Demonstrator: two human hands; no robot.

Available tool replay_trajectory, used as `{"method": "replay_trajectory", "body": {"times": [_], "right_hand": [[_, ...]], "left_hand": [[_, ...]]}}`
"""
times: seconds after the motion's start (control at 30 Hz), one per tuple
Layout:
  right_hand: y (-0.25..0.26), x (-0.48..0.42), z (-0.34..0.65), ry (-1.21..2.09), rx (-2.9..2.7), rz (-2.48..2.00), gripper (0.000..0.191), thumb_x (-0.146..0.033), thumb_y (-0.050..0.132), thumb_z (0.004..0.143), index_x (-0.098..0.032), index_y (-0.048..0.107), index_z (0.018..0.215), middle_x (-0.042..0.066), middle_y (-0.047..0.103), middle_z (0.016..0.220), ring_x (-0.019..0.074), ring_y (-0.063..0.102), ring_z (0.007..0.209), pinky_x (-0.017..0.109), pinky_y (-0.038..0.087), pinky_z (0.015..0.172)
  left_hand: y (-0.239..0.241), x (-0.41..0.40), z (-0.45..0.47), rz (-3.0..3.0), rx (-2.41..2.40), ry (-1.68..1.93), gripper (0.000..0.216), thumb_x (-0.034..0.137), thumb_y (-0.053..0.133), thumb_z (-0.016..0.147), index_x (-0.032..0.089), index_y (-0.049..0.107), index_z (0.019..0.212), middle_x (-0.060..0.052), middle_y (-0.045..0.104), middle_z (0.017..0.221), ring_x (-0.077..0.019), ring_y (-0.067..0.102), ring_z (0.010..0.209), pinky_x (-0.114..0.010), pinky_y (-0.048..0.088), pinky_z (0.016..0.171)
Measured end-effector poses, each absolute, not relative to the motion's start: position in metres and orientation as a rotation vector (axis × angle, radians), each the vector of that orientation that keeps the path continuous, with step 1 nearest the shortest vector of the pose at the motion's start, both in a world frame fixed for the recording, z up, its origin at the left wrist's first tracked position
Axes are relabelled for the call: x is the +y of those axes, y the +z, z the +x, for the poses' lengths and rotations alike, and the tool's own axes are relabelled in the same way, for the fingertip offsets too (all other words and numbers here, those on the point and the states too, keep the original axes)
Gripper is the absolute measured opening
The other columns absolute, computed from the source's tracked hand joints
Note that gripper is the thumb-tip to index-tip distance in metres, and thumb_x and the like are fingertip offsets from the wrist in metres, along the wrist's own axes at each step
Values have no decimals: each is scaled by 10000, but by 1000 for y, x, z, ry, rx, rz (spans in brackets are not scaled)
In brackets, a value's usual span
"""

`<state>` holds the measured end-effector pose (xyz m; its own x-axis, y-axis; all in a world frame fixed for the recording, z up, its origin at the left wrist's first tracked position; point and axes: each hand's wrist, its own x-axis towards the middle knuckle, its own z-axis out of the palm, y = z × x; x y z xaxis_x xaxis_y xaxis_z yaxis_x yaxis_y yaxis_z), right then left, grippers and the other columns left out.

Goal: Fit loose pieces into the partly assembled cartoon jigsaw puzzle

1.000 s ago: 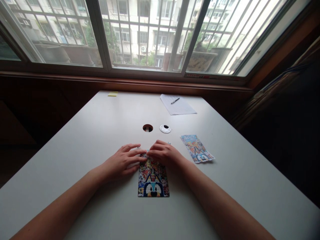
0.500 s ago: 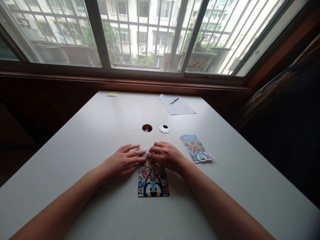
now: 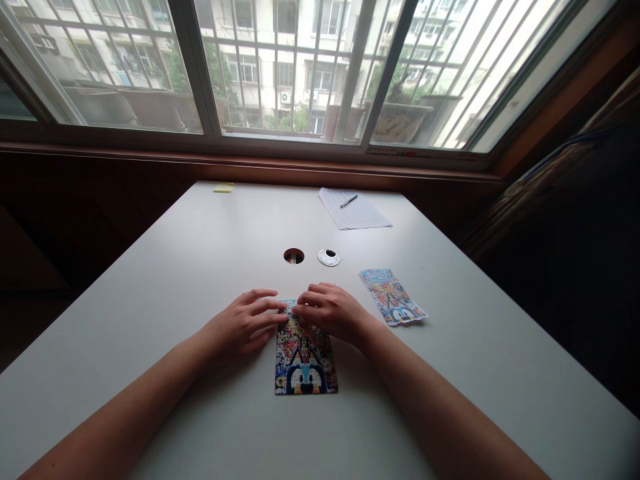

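Note:
A small colourful jigsaw puzzle (image 3: pixel 305 363) with a blue cartoon dog face lies flat on the white table (image 3: pixel 165 280) in front of me. My left hand (image 3: pixel 240 325) rests at its upper left edge, fingers stretched out flat and touching the puzzle's top. My right hand (image 3: pixel 330 311) lies over the puzzle's upper right part, fingers curled down and pressing on the pieces there. The top of the puzzle is hidden under both hands.
A printed picture card (image 3: pixel 393 297) with the same design lies to the right. A round cable hole (image 3: pixel 293 255) and its white cap (image 3: pixel 329 257) sit beyond my hands. Farther back are a paper sheet (image 3: pixel 355 212) with a pen (image 3: pixel 349 201) and a yellow sticky note (image 3: pixel 223 189).
Both hands have barely shifted along the puzzle's top edge; the left fingers slid slightly back, uncovering a bit more of the upper left corner.

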<state>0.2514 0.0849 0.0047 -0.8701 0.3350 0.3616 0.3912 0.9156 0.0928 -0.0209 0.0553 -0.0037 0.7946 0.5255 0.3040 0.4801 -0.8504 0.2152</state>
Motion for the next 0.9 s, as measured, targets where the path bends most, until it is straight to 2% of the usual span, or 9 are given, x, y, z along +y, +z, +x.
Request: {"method": "replay_trajectory", "body": {"times": [0.27,0.6,0.9], "right_hand": [[1,87,249,-251,-2693,-549,162,-197,499,1010,-203,660,1019,38,654,907,154,514,794,289,382,696],[4,84,251,-287,-2749,-531,120,-174,544,982,-213,646,1033,32,654,918,164,517,814,298,378,701],[4,85,252,-287,-2747,-533,127,-169,551,978,-214,649,1046,37,653,913,165,515,820,296,369,699]], "left_hand": [[-2,55,-20,2894,799,547,342,185,525,952,268,609,1273,-25,592,1374,-257,443,1356,-451,439,1108],[-5,53,-17,3058,804,514,334,204,508,977,265,581,1297,-33,596,1390,-269,460,1365,-500,394,1124],[-5,52,-18,3047,818,515,338,207,517,967,250,585,1295,-37,595,1388,-266,478,1335,-454,467,1063]]}}
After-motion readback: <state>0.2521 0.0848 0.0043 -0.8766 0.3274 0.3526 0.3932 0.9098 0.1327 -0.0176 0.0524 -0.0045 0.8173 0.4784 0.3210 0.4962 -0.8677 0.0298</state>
